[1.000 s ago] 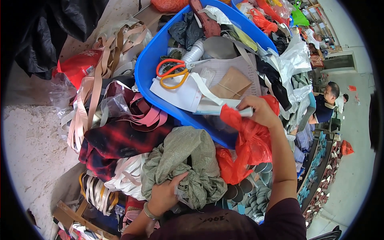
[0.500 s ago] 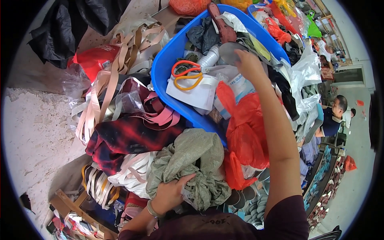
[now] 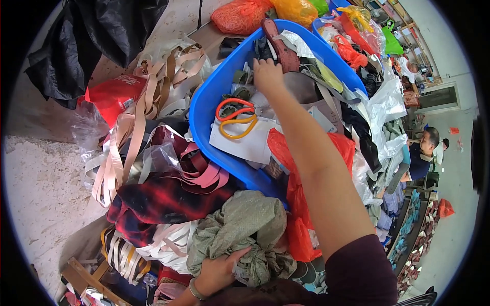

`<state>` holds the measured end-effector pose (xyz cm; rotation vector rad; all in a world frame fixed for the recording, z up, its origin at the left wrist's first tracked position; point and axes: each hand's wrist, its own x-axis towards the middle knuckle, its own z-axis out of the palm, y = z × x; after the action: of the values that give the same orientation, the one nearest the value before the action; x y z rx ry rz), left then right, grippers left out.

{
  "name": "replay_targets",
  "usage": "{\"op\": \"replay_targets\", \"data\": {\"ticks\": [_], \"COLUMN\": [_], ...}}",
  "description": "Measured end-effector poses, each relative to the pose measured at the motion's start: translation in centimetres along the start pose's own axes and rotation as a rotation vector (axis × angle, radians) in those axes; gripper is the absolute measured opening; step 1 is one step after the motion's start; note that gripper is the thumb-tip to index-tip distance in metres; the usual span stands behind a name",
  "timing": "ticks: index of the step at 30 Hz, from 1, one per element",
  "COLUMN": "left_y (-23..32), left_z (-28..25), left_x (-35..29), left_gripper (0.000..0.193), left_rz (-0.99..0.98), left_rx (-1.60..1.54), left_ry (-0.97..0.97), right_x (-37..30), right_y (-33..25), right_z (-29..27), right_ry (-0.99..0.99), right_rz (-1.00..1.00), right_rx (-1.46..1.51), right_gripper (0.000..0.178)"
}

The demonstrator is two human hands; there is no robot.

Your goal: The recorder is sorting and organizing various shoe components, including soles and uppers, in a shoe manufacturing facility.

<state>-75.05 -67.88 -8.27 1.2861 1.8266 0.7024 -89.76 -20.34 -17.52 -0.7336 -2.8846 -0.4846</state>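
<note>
Left hand [image 3: 217,273]: you've got it closed on the edge of the grey-green sack [image 3: 250,214], which bunches up just ahead of your thumb.
Right hand [image 3: 269,79]: inside the blue bin [image 3: 206,145], fingertips down by the black bag [image 3: 263,49], right beside the reddish-brown piece [image 3: 280,48] — can't tell from here if they're pinching anything.
Blue bin: scissors [image 3: 239,121] with red and orange handles over white paper [image 3: 245,143], left of your forearm; red bag [image 3: 280,145] slumped over the near rim, partly under that arm.
Back bin [image 3: 317,31]: plastic bags [image 3: 352,54], mostly red — some yellow.
</note>
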Motion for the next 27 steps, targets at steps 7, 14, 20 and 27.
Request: {"op": "replay_targets", "data": {"ticks": [7, 14, 20, 27], "left_y": [-1.0, -0.6, -0.6, -0.6], "left_z": [0.4, -0.1, 0.1, 0.4], "left_x": [-0.1, 0.1, 0.5, 0.4], "left_gripper": [0.061, 0.060, 0.060, 0.067], "left_rz": [0.053, 0.050, 0.080, -0.044], "left_rx": [-0.025, -0.006, 0.015, 0.063], "left_ry": [0.022, -0.027, 0.017, -0.154], "right_x": [2.4, 1.4, 2.9, 3.0], "right_y": [7.1, 16.9, 13.2, 2.8], "right_z": [-0.2, 0.2, 0.4, -1.2], "right_ry": [0.089, -0.042, -0.095, -0.310], "right_rz": [-0.021, 0.529, 0.288, 0.150], "right_rx": [-0.138, 0.253, 0.615, 0.174], "right_gripper": [0.018, 0.030, 0.084, 0.087]}}
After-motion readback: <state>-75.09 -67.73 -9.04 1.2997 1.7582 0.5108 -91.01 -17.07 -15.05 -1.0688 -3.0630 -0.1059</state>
